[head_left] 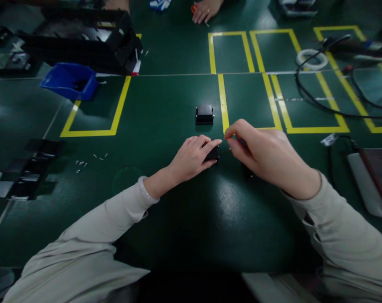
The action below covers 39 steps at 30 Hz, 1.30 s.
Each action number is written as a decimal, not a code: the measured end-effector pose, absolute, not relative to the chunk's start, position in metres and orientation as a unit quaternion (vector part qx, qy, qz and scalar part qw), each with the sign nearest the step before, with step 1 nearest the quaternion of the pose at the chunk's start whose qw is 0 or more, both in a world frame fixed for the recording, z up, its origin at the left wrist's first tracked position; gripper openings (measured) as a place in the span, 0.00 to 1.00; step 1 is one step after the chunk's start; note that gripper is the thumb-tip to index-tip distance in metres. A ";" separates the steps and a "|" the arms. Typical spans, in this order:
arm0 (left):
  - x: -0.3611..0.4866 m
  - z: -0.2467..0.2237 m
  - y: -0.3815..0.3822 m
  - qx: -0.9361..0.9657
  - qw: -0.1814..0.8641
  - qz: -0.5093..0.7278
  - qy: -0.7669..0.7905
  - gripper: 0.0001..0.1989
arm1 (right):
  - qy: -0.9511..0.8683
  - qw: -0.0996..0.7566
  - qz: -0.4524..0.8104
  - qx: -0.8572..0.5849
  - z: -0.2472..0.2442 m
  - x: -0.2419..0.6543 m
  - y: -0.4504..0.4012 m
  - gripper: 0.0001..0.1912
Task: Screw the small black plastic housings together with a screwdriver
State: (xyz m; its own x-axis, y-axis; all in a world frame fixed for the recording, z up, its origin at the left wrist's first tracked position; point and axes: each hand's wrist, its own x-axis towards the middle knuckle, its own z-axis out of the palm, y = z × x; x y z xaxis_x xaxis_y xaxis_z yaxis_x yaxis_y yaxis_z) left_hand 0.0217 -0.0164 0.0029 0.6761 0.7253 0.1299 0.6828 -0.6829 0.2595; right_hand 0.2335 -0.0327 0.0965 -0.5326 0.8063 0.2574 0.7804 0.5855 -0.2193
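My left hand (195, 156) grips a small black box (211, 155) against the green table, fingers on its top and thumb along its near side. Close on the right, my right hand (257, 149) pinches with thumb and forefinger. A thin metal shaft (225, 151) reaches from these fingertips towards the box's right end; whatever sits inside the palm is hidden. Under the right hand there is something dark with a small shiny spot (252, 176), mostly covered. A second black box (204, 115) with shiny screw-like ends at its corners stands just beyond my hands.
Several small screws (80, 163) lie at the left, near black parts (33, 168). A blue bin (70, 80) and black trays (80, 46) stand behind. Cables (307, 90), a white ring (311, 59) and a device (370, 181) occupy the right. Another person's hand (206, 9) rests across the table.
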 end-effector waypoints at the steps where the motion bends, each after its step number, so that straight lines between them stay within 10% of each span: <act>1: 0.022 0.002 -0.016 0.912 0.090 0.111 0.384 0.26 | -0.874 0.172 0.046 -0.452 0.096 0.235 -0.033 0.08; 39: 0.017 0.000 -0.013 0.915 0.068 0.137 0.372 0.26 | -0.873 0.128 0.027 -0.469 0.094 0.232 -0.034 0.16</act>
